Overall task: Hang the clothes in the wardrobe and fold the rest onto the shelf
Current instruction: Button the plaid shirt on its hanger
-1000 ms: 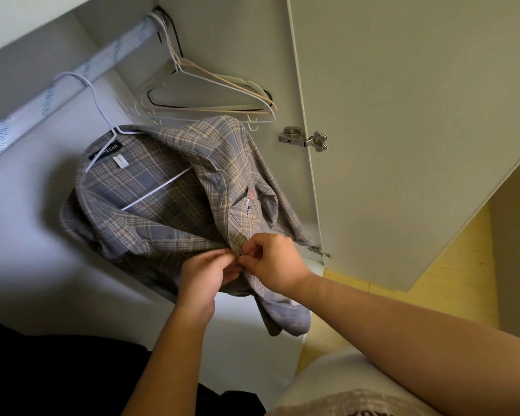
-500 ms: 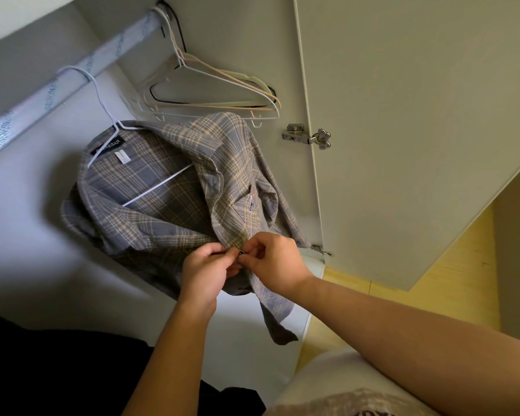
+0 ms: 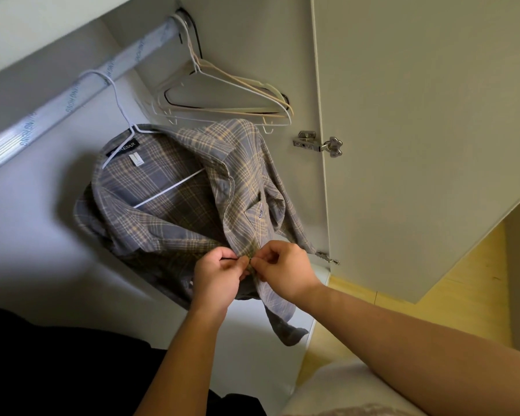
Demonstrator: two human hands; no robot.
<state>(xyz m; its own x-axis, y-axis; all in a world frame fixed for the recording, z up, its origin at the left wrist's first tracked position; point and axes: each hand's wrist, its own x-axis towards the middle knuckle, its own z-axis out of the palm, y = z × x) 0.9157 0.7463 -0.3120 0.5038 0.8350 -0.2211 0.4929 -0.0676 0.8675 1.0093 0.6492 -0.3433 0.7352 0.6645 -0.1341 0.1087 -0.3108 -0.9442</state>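
The plaid shirt (image 3: 192, 211) hangs on a white wire hanger (image 3: 168, 188) from the rail (image 3: 72, 94), just above both hands, so hanging looks done for this garment. The left hand (image 3: 219, 277) and right hand (image 3: 282, 271) each pinch a front edge at one button, fingertips nearly meeting; buttoning seems unfinished. Inside the wardrobe, up beyond the hands, empty hangers (image 3: 222, 111) share the rail. No clothes for folding show

shirt (image 3: 174, 217): grey-tan plaid | hanger (image 3: 119, 109): white | rail (image 3: 72, 97): silver, blue lettering | floor (image 3: 463, 295): yellow
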